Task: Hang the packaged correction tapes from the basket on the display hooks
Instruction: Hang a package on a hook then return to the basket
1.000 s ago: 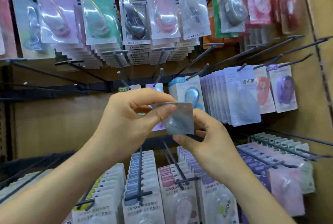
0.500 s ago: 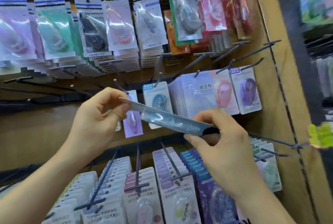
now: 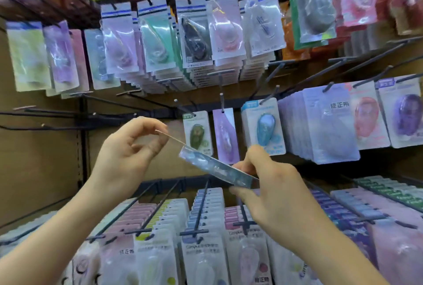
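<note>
Brown backboard carries rows of dark display hooks, most of them loaded with carded correction tapes in pink, green, purple and blue. In front of the middle row, both hands hold one packaged correction tape, a blue one under clear plastic. It is seen almost edge-on and slopes down from upper left to lower right. The left hand pinches the thin top edge of the card between thumb and forefinger, with its other fingers loosely curled. The right hand grips the lower end, thumb above and fingers underneath. The package hangs on no hook. It sits just in front of three hanging ones: a green package, a purple package and a blue package. Several hooks to the left of these are bare. Below the hands, full rows of packages jut toward the camera.
</note>
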Motion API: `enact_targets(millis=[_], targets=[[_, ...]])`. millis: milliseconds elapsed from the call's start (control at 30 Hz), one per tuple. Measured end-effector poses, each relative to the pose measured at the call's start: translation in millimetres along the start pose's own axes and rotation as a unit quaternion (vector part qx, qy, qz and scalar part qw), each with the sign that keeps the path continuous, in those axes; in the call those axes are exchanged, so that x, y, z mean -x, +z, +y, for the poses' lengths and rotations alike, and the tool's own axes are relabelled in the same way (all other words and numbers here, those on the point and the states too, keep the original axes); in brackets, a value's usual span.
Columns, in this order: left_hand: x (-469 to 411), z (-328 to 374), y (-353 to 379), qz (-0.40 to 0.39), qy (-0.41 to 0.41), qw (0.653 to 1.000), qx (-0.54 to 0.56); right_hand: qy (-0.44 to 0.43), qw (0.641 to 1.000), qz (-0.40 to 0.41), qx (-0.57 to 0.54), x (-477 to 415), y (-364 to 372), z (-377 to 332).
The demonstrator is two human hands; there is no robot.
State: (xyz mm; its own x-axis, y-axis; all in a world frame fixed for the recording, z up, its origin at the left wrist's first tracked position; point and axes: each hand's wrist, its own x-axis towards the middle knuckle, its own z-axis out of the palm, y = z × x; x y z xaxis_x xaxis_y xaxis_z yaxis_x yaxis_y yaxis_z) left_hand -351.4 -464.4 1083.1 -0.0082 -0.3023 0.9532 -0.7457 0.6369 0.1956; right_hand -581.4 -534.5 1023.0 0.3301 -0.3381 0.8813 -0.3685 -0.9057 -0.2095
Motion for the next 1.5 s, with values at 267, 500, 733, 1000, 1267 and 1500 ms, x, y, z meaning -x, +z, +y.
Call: enact_targets(millis=[267,500,733,1000,1267,1500], targets=[[-34.7,-0.2,-26.3,0.056,-0.051,0.995,0.064,0.155,0.973,-0.031,-0.168,-29.3,39.8,-34.5],[-38.8,-17.0,-46.6,0.106,-0.037,0.993,0.044,0.206,0.926,-0.072,-0.307,-43.1,61.9,-56.1],[-50.7,-25.7,-46.2,0.135,0.013,0.991,-0.004,0.254,0.852,-0.087,-0.449,-50.0,79.9,-71.2],[-43.0,-41.2,-45.0,0.07,-0.04,0.997,0.015,0.3,0.798,-0.259,-0.455,-50.3,91.1,-73.2],[-57.5,-42.3,-51.9,0.054,-0.177,0.98,0.072,0.27,0.772,-0.274,-0.506,-54.1,90.7,-81.8],[-60.4,-43.7,-58.0,0.001,-0.282,0.94,0.194,0.259,0.752,-0.319,-0.516,-52.7,95.8,-89.8]])
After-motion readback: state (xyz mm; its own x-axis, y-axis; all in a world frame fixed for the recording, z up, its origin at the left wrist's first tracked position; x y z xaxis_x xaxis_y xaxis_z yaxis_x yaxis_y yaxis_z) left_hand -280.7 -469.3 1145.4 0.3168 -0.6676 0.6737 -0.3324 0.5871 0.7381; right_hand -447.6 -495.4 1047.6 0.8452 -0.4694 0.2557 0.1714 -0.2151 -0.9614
